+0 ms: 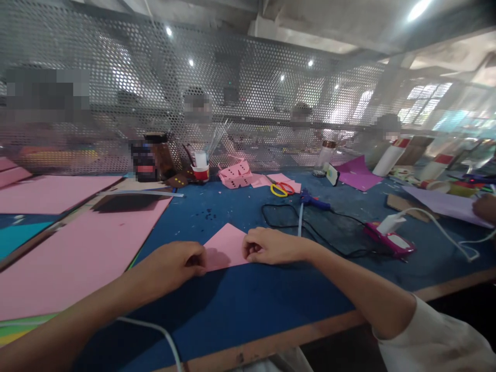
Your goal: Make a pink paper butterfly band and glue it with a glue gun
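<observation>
A small piece of pink paper (227,245) lies on the blue tabletop, one corner pointing away from me. Its left corner is pinched by my left hand (176,263), fingers curled closed. On the opposite corner my right hand (271,245) is closed too, with the fingertips pressed on the paper. The paper's near edge runs straight between both hands. Beyond the right hand lies a blue glue gun (315,201) with a clear glue stick trailing from it. Scissors (282,188) with yellow and red handles rest behind the paper.
Large pink sheets (89,243) cover the table's left side. Further back stand a cup of tools (200,173), a pink paper piece with dark dots (236,175) and a glass jar (324,157). A magenta power strip (391,242) with cords sits right. Another person's hand (485,206) touches lilac paper.
</observation>
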`<state>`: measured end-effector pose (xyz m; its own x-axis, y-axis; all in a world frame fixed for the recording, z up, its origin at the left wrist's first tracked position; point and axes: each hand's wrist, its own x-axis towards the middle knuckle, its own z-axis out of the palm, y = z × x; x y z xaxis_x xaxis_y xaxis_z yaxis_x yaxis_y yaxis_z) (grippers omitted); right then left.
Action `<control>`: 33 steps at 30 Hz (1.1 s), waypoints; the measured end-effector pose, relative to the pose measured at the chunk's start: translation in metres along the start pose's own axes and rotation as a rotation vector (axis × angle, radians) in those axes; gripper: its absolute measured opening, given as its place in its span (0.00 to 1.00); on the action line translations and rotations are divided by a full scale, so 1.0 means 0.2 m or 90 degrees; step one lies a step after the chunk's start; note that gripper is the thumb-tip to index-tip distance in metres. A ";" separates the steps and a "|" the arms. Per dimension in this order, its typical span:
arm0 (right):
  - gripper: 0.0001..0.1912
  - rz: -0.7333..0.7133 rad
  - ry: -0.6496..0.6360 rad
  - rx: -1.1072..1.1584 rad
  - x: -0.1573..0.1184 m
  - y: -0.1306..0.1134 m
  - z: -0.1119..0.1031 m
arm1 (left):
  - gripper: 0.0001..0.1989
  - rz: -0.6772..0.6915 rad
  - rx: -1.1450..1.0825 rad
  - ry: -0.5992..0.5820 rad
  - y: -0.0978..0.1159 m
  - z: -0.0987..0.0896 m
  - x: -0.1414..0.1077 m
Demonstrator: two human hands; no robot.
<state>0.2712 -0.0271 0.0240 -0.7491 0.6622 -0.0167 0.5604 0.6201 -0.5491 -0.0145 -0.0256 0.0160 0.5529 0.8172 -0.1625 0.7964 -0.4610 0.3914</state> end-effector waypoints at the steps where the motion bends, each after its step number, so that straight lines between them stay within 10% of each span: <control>1: 0.05 0.000 0.000 0.002 0.00 0.00 0.00 | 0.07 0.001 0.003 -0.002 0.00 -0.01 0.00; 33: 0.06 0.014 -0.006 0.013 0.00 -0.01 0.00 | 0.04 -0.048 0.089 -0.115 -0.13 -0.22 -0.11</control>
<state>0.2707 -0.0284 0.0252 -0.7399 0.6718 -0.0368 0.5698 0.5966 -0.5652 -0.0585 -0.0154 0.0494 0.5150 0.7817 -0.3517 0.8566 -0.4541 0.2450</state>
